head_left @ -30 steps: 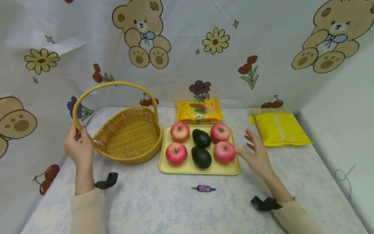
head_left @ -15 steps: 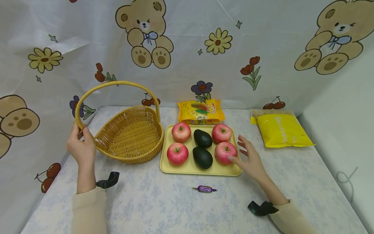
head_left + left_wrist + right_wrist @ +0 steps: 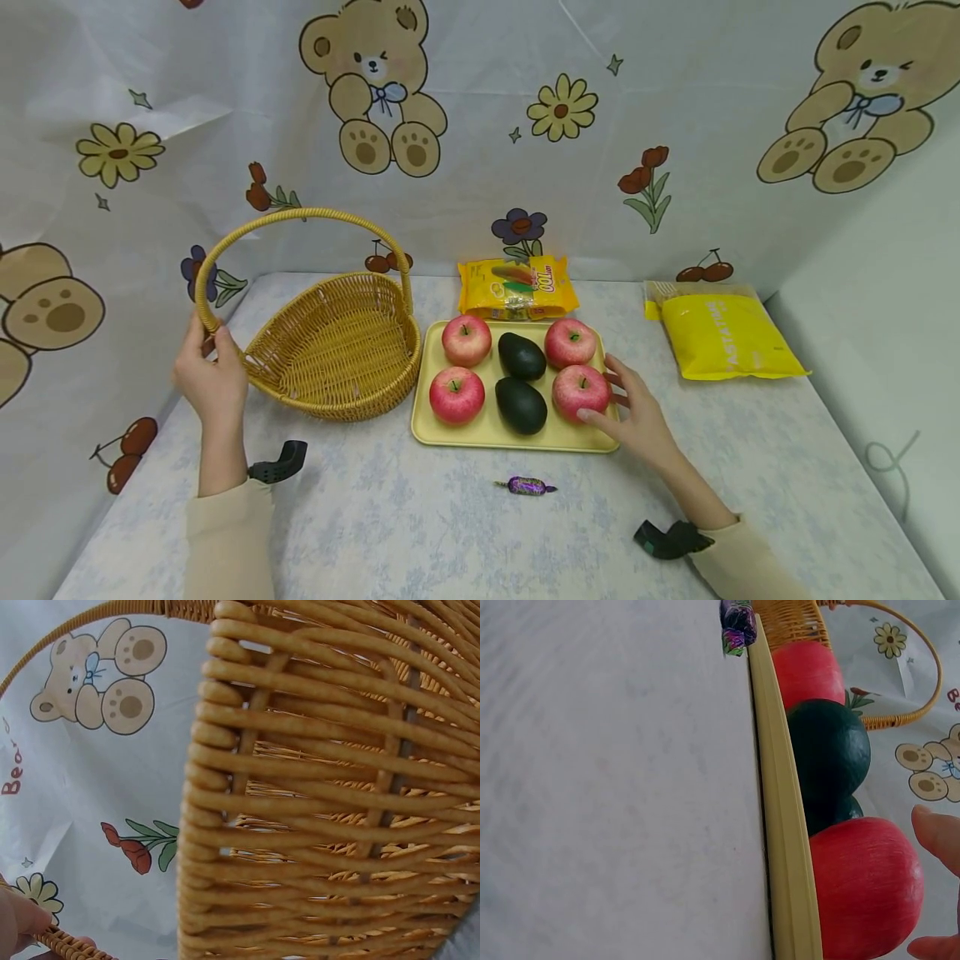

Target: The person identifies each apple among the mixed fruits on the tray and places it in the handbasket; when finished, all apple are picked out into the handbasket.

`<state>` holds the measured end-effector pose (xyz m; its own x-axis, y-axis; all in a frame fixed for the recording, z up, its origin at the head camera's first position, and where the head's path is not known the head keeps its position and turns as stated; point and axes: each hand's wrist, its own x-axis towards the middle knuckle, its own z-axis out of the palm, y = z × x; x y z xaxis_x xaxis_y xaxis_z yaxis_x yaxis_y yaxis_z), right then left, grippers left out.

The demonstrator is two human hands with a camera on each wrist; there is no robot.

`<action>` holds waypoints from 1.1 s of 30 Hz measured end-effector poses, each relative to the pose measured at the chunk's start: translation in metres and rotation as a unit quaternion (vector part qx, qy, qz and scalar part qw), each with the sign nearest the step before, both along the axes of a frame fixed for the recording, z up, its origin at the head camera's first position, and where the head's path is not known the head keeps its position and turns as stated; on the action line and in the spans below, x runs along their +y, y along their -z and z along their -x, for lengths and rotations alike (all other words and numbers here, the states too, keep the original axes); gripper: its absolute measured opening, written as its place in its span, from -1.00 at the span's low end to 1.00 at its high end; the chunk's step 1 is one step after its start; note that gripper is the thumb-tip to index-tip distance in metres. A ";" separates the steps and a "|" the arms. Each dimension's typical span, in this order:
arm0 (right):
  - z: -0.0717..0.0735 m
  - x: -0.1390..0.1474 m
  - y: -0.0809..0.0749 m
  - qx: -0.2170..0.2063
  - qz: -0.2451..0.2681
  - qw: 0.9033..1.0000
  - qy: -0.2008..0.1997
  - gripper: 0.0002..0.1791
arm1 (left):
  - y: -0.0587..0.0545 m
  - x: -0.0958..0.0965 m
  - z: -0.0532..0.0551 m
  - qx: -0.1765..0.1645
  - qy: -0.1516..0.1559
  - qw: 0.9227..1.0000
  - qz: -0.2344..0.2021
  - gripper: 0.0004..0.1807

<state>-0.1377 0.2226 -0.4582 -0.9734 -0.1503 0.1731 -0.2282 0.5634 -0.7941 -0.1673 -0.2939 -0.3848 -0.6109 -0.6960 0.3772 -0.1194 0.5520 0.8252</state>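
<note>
My left hand [image 3: 212,375] grips the left end of the handle of a wicker basket [image 3: 337,350], which stands tilted with nothing inside. In the left wrist view, fingers [image 3: 19,919] hold the wrapped handle beside the basket's woven wall [image 3: 322,787]. My right hand [image 3: 637,417] is spread around the right side of the front right apple [image 3: 581,392], its thumb in front. In the right wrist view the fingertips are close to this apple [image 3: 866,889]; firm contact cannot be made out. It lies on a yellow tray [image 3: 465,435] with other apples and two avocados [image 3: 521,406].
Behind the tray lies an orange-yellow snack packet [image 3: 516,287]. A yellow bag [image 3: 727,333] lies at the right. In front of the tray is a purple-wrapped candy [image 3: 527,486]. A printed cloth [image 3: 480,125] hangs at the back.
My right hand has moved left and slightly down, from beside the tray to around the front right apple. The left hand keeps its grip on the basket handle. The head view has shifted slightly.
</note>
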 end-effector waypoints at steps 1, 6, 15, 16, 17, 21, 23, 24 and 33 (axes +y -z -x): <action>0.000 0.000 0.000 0.002 -0.002 1.000 0.000 0.00 | 0.000 0.000 0.000 -0.001 -0.001 1.000 0.000 -0.60; -0.001 -0.001 0.003 0.007 -0.003 1.000 0.002 -0.03 | 0.000 -0.001 0.001 -0.005 -0.002 1.000 -0.002 -0.61; 0.000 0.000 0.008 0.017 -0.014 1.000 0.002 -0.04 | -0.001 -0.001 0.001 -0.008 -0.002 1.000 -0.010 -0.63; 0.000 -0.001 0.008 0.016 -0.014 1.000 0.003 -0.04 | -0.001 -0.001 0.001 -0.006 -0.002 1.000 -0.009 -0.63; 0.000 -0.001 0.008 0.016 -0.015 1.000 0.003 -0.04 | -0.001 -0.002 0.000 -0.004 -0.003 1.000 -0.008 -0.63; -0.001 -0.001 0.007 0.017 -0.011 1.000 0.001 -0.04 | -0.002 -0.002 -0.001 -0.011 0.000 1.000 -0.013 -0.61; -0.001 -0.001 0.007 0.018 -0.009 1.000 -0.001 -0.04 | -0.002 -0.003 -0.001 -0.019 0.002 1.000 -0.021 -0.60; -0.001 -0.001 0.008 0.018 -0.009 1.000 -0.001 -0.05 | -0.003 -0.003 -0.001 -0.023 0.003 0.999 -0.024 -0.59; 0.001 -0.001 0.011 0.010 -0.032 0.999 0.004 -0.08 | -0.004 -0.007 -0.002 -0.043 0.007 0.998 -0.042 -0.59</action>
<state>-0.1384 0.2212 -0.4691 -0.9708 -0.1543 0.1835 -0.2397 0.6143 -0.7518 -0.1656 -0.3007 -0.3805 -0.6480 -0.7142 0.2647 -0.1841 0.4840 0.8555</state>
